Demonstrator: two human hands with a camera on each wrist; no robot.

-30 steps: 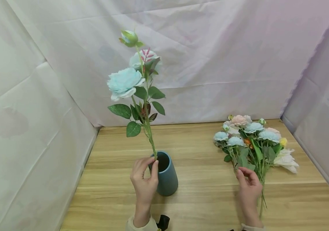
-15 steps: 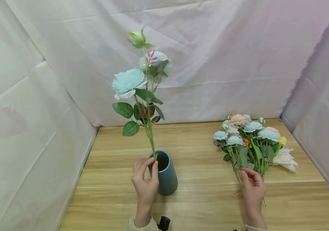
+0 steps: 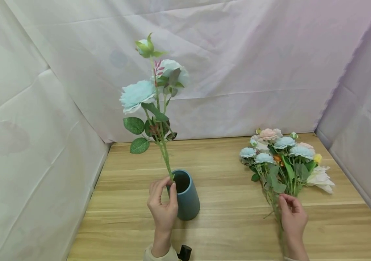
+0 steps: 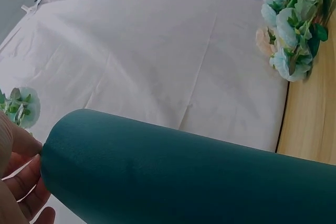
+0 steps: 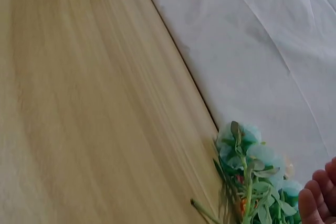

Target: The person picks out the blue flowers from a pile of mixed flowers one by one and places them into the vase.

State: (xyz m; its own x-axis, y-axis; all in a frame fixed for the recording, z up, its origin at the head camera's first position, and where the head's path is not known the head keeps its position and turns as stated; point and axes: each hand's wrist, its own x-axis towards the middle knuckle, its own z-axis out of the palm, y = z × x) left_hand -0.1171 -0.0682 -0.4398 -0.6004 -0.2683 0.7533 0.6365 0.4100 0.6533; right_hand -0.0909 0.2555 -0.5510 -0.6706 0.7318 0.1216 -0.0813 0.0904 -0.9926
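My left hand (image 3: 162, 206) pinches the lower stem of a pale blue peony spray (image 3: 138, 94) between thumb and fingers. The spray stands tall, leaning slightly left, with two blooms, a bud and green leaves. Its lower end is at the left of the mouth of a blue vase (image 3: 188, 203), which stands upright. In the left wrist view, fingertips (image 4: 32, 148) are right at the rim of the vase (image 4: 157, 166). Loosely curled, my right hand (image 3: 293, 217) is over the stems of a flower bunch (image 3: 265, 158), near a round green leaf (image 3: 279, 187).
The bunch, with blue, peach, white, orange and yellow flowers, lies at the right of the wooden table (image 3: 224, 217). A white lily-like bloom (image 3: 322, 179) sticks out on its right. Pale cloth (image 3: 231, 72) hangs behind the table and along both sides.
My right hand has moved rightward and nearer to me along the stems of the bunch. The peony spray swung right, then back left, still pinched by my left hand at the vase mouth.
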